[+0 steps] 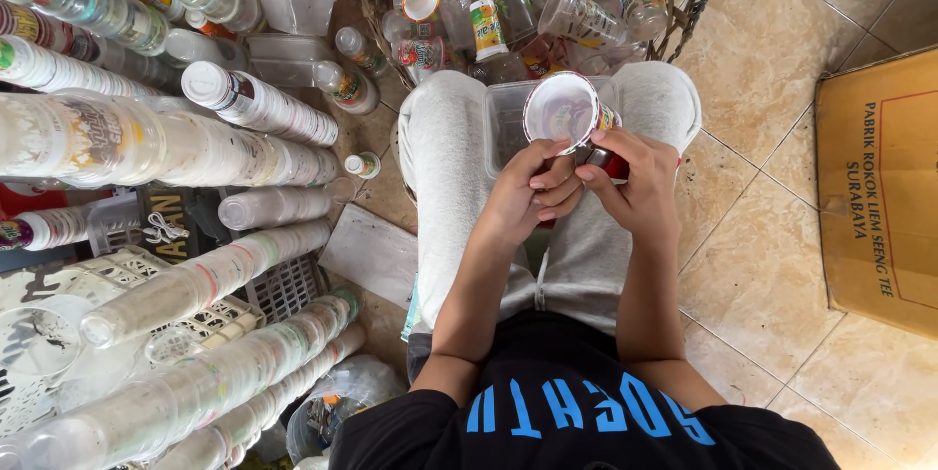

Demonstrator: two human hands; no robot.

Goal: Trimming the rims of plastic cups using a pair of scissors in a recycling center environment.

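Item: white plastic cup, centre frame, above the lap. Left hand and right hand both have fingers clamped on its lower body. Step, seemingly: stripping its label. Stacked cups at left; basket above.

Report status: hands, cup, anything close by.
Left hand and right hand both gripping one plastic cup over the lap. Clear tub beneath it. Stacked cups at left.
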